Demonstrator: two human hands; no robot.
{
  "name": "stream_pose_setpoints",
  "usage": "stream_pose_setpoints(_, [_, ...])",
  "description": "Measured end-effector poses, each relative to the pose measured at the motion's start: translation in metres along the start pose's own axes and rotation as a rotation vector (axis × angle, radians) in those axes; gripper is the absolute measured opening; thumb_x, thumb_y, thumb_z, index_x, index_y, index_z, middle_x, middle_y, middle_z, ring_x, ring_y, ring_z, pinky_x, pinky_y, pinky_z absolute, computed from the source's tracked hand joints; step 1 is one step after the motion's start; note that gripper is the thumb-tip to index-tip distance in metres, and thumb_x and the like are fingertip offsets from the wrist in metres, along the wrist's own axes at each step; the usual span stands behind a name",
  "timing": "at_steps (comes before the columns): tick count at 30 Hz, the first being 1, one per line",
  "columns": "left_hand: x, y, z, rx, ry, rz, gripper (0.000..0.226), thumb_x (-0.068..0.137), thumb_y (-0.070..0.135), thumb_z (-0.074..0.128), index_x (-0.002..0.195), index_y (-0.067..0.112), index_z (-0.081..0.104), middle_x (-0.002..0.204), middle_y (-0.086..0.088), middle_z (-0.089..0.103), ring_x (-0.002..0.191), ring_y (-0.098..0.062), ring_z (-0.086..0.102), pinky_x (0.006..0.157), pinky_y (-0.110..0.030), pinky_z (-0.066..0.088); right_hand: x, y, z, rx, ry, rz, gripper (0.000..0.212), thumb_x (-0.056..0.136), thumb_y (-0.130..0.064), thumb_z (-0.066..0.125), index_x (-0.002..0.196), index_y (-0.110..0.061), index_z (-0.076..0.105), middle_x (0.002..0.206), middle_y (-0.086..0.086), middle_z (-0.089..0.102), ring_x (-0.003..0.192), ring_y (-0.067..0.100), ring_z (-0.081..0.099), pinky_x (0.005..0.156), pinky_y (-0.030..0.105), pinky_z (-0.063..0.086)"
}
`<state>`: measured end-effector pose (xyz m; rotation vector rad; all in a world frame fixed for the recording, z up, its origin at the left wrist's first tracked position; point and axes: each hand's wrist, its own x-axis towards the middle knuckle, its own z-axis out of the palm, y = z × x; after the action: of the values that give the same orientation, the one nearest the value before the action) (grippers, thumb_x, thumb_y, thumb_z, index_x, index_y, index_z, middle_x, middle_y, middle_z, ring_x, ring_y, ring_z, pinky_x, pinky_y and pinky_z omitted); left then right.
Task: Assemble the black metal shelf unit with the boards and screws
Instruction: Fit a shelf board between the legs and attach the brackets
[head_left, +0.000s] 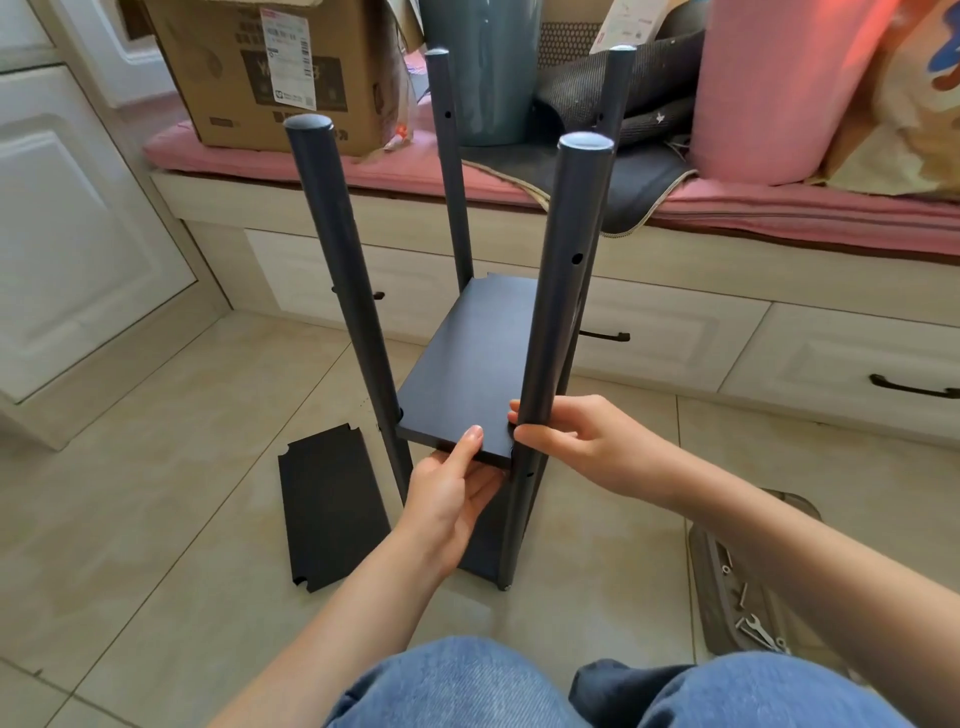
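- Four black poles stand upright on the tiled floor; near-right pole, near-left pole, two far ones behind, all part of the shelf unit.
- Head view: middle board sits level between the poles, partway up, its near-left corner notch against the near-left pole.
- Left hand holds the board's near edge, thumb on top, fingers curled underneath.
- Right hand wraps the near-right pole at board height, fingers curled round it, just beside the board's near-right corner.
- Lower board already sits near the floor at the pole feet, mostly hidden by the left forearm.
- Spare board lies flat on the floor left of the unit, untouched.
- Tray of screws with a small wrench sits on the floor at right, near the right arm.
- Step, judged: lining the middle board's corner up with the pole's screw hole; no screw visible at that corner.
- Next likely needs: keep the board level with one hand, free the other for a screw and the wrench, fix the near-right corner first.
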<state>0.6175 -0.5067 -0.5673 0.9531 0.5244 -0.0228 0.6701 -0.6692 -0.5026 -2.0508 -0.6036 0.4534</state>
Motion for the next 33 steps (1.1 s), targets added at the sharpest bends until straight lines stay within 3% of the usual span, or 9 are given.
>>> stream_pose_setpoints(4, [0.002, -0.003, -0.003, 0.306, 0.384, 0.116, 0.066, 0.08, 0.034, 0.084, 0.123, 0.025, 0.035, 0.127, -0.004, 0.05, 0.111, -0.024, 0.06, 0.093, -0.035, 0.054, -0.002, -0.001, 0.002, -0.009, -0.013, 0.011, 0.032, 0.095, -0.033, 0.058, 0.116, -0.013, 0.07, 0.117, 0.002, 0.07, 0.11, 0.012, 0.065, 0.097, 0.026, 0.051])
stream_pose_setpoints(6, [-0.002, -0.001, -0.005, 0.468, 0.474, 0.328, 0.074, 0.075, 0.033, 0.088, 0.12, 0.033, 0.028, 0.126, 0.003, 0.035, 0.114, -0.02, 0.05, 0.09, -0.026, 0.047, -0.003, -0.001, 0.001, -0.012, -0.017, -0.003, 0.033, 0.096, -0.034, 0.057, 0.117, -0.012, 0.07, 0.117, 0.003, 0.07, 0.109, 0.013, 0.065, 0.095, 0.024, 0.051])
stream_pose_setpoints(8, [-0.005, 0.006, -0.015, 0.71, 0.408, 0.759, 0.073, 0.074, 0.029, 0.089, 0.124, 0.033, 0.036, 0.12, 0.01, 0.035, 0.108, -0.014, 0.045, 0.087, -0.018, 0.042, -0.003, 0.0, 0.001, -0.006, -0.02, -0.016, 0.033, 0.096, -0.033, 0.057, 0.117, -0.011, 0.07, 0.116, 0.005, 0.071, 0.109, 0.014, 0.066, 0.096, 0.026, 0.052])
stream_pose_setpoints(11, [0.001, 0.019, -0.028, 1.345, 0.068, 1.194, 0.072, 0.072, 0.035, 0.089, 0.133, 0.022, 0.053, 0.13, 0.007, 0.051, 0.125, -0.018, 0.046, 0.108, -0.037, 0.042, -0.003, 0.003, 0.0, 0.002, -0.021, -0.029, 0.032, 0.097, -0.032, 0.056, 0.116, -0.01, 0.07, 0.115, 0.007, 0.071, 0.109, 0.018, 0.066, 0.097, 0.033, 0.052])
stream_pose_setpoints(14, [0.014, 0.02, -0.022, 1.839, -0.212, 1.062, 0.097, 0.077, 0.065, 0.073, 0.154, 0.019, 0.037, 0.162, 0.001, 0.032, 0.155, -0.021, 0.013, 0.126, -0.05, 0.011, -0.003, 0.005, -0.001, 0.055, -0.027, -0.067, 0.018, 0.098, -0.026, 0.057, 0.108, -0.026, 0.071, 0.113, -0.003, 0.073, 0.108, 0.008, 0.066, 0.096, 0.024, 0.051])
stream_pose_setpoints(16, [0.023, 0.017, -0.016, 1.932, -0.235, 0.986, 0.105, 0.08, 0.077, 0.057, 0.161, 0.021, 0.02, 0.167, 0.006, 0.015, 0.155, -0.013, -0.005, 0.127, -0.045, -0.002, -0.002, 0.005, 0.0, 0.077, -0.033, -0.083, 0.017, 0.098, -0.024, 0.058, 0.106, -0.035, 0.068, 0.111, -0.011, 0.073, 0.105, 0.0, 0.066, 0.093, 0.017, 0.05])
stream_pose_setpoints(18, [0.029, 0.015, -0.014, 1.955, -0.2, 0.989, 0.103, 0.082, 0.079, 0.05, 0.161, 0.022, 0.017, 0.167, 0.008, 0.014, 0.154, -0.009, -0.002, 0.126, -0.042, -0.007, -0.002, 0.007, 0.001, 0.079, -0.018, -0.093, 0.017, 0.098, -0.025, 0.058, 0.107, -0.036, 0.067, 0.11, -0.013, 0.072, 0.104, -0.001, 0.066, 0.093, 0.017, 0.05])
stream_pose_setpoints(24, [0.032, 0.011, -0.018, 1.907, -0.168, 1.023, 0.094, 0.083, 0.08, 0.044, 0.158, 0.025, 0.029, 0.164, 0.01, 0.025, 0.154, -0.009, 0.012, 0.127, -0.038, 0.007, -0.005, 0.012, -0.006, 0.113, 0.001, -0.112, 0.026, 0.096, -0.016, 0.062, 0.121, -0.016, 0.068, 0.116, -0.007, 0.071, 0.109, 0.006, 0.065, 0.097, 0.027, 0.052])
stream_pose_setpoints(33, [0.025, 0.004, 0.003, 1.902, -0.127, 1.062, 0.09, 0.084, 0.074, 0.051, 0.153, 0.017, 0.041, 0.159, 0.002, 0.037, 0.15, -0.019, 0.028, 0.123, -0.043, 0.022, -0.03, 0.064, -0.039, 0.08, 0.127, 0.109, 0.028, 0.097, -0.023, 0.061, 0.125, -0.023, 0.064, 0.113, -0.013, 0.071, 0.107, 0.004, 0.066, 0.09, 0.027, 0.054])
